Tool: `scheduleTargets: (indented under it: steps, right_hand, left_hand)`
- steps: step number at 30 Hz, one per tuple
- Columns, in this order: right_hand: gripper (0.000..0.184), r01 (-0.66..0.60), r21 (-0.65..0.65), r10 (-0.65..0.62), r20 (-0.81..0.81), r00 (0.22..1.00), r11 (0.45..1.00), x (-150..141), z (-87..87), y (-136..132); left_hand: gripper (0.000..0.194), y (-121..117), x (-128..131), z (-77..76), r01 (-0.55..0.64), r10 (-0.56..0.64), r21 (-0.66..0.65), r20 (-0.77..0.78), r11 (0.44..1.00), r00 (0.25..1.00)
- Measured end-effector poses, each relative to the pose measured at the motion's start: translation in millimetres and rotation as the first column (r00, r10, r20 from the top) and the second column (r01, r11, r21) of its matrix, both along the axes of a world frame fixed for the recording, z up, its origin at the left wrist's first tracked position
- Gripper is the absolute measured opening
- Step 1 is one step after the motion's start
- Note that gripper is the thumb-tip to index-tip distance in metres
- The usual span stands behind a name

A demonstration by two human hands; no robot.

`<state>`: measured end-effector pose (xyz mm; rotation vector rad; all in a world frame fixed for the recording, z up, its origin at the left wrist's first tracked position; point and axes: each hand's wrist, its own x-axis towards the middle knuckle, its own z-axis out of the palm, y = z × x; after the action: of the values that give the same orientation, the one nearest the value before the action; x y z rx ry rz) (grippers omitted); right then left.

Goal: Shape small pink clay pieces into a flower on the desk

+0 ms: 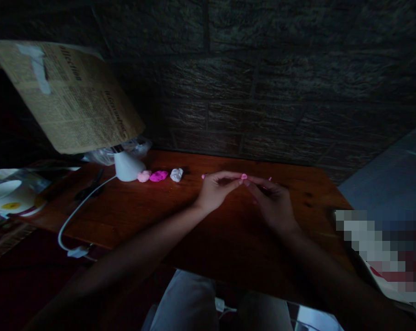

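Observation:
A small pink piece of what looks like modelling clay [244, 176] is held above the wooden table, between the fingertips of both hands. My left hand [214, 189] pinches it from the left with thumb and index finger. From the right, the thumb and fingers of my right hand [275, 202] close on the same piece. Other small pink bits show beside the hands, one pink bit [203, 176] by my left knuckles and another partly hidden behind my right fingers. Left of the hands lie a white lump [176, 174], a magenta lump [158, 176] and a pale pink lump [144, 175].
A lamp with a newsprint shade [87, 101] and white base [125, 166] stands at the table's left. Its cord [65, 220] hangs over the front edge. Dark scissors [88, 187] lie near it, and a white cup [8, 195] is further left. A brick wall [228, 82] rises behind.

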<state>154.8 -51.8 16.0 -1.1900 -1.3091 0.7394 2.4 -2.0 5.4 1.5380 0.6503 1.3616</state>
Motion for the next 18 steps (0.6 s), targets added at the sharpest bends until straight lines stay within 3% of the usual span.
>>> scheduleTargets:
  steps: [12,18]
  right_hand:
    - [0.039,-0.065,0.044,0.062,0.072,0.996,0.997,-12,-2.6,-12]
    - [0.039,-0.111,0.010,0.111,0.028,0.993,0.994,-13,-2.4,-12]
  left_hand:
    - [0.012,1,-1,-0.3,-0.132,0.132,-0.042,0.001,0.990,0.991]
    - [0.006,1,-1,1.3,-0.093,0.089,0.066,0.057,0.994,0.994]
